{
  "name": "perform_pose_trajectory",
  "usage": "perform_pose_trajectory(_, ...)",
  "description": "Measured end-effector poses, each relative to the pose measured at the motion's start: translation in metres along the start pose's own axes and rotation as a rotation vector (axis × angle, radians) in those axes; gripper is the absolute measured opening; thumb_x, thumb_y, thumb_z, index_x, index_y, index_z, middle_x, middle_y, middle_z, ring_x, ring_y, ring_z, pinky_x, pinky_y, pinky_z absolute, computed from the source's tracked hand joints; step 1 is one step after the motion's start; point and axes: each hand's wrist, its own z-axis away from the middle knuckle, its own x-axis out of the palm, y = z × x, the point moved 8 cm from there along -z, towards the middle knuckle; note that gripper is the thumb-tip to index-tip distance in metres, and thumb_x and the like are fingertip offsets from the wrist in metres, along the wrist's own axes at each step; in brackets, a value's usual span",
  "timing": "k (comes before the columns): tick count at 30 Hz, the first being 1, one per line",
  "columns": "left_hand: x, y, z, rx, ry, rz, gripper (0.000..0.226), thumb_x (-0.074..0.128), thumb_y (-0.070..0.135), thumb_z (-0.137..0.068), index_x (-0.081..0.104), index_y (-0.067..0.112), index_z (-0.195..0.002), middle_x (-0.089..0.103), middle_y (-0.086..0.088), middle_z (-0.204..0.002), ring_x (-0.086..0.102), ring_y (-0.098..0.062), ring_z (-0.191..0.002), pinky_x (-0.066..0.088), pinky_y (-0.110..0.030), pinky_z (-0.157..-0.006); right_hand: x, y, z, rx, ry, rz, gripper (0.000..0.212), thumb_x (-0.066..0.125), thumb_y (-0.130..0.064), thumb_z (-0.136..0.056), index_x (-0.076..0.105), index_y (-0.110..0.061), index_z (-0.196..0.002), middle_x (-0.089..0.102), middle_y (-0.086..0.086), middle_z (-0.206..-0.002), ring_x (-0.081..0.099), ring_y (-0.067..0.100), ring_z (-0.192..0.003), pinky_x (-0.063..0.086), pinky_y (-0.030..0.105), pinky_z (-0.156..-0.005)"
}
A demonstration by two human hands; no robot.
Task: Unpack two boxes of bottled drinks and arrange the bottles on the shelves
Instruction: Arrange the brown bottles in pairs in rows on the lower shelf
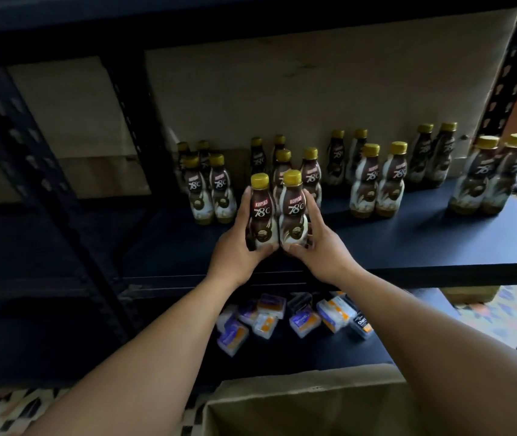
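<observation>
My left hand [240, 247] curls round a brown-and-cream plastic coffee bottle with a yellow cap [258, 215] and my right hand [318, 247] round its twin [293, 212]. The two bottles are pressed side by side between my palms, upright, at the front of the dark blue shelf board [408, 243]. The middle cluster of matching bottles [310, 171] stands straight beyond my fingertips, equally near either hand, so I judge the pair goes forward, kept vertical.
</observation>
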Motion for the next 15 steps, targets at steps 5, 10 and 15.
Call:
perform_pose_trajectory(5,-0.031,-0.025,0.009,-0.033,0.024,-0.049,0.114,0.079,0.037,-0.086,-0.014,0.070,-0.143,0.053,0.012,-0.148,0.053,-0.012,-0.132,0.038,-0.023,-0.101,0.034,-0.022,-0.006,-0.031,-0.032,-0.006,0.108,0.074,-0.022,-0.092,-0.005,-0.068,-0.150,0.041,-0.026,-0.145,0.049,0.012,-0.135,0.043,0.036,-0.111)
perform_pose_trajectory(10,-0.057,-0.044,0.017,-0.044,0.025,-0.069,0.115,0.079,0.039,-0.085,-0.015,0.067,-0.146,0.054,0.014,-0.147,0.055,-0.012,-0.130,0.043,-0.027,-0.101,0.064,-0.039,-0.011,-0.034,-0.047,-0.010,0.108,0.074,-0.024,-0.092,-0.006,-0.070,-0.148,0.045,-0.016,-0.155,0.047,0.011,-0.138,0.041,0.036,-0.113)
perform_pose_trajectory(15,-0.082,-0.064,0.027,-0.043,0.030,-0.096,0.116,0.077,0.040,-0.087,-0.022,0.068,-0.142,0.053,0.013,-0.148,0.055,-0.012,-0.129,0.043,-0.027,-0.099,0.092,-0.054,-0.015,-0.040,-0.079,-0.023,0.106,0.072,-0.024,-0.094,-0.006,-0.066,-0.152,0.051,-0.014,-0.150,0.051,0.010,-0.134,0.043,0.035,-0.111)
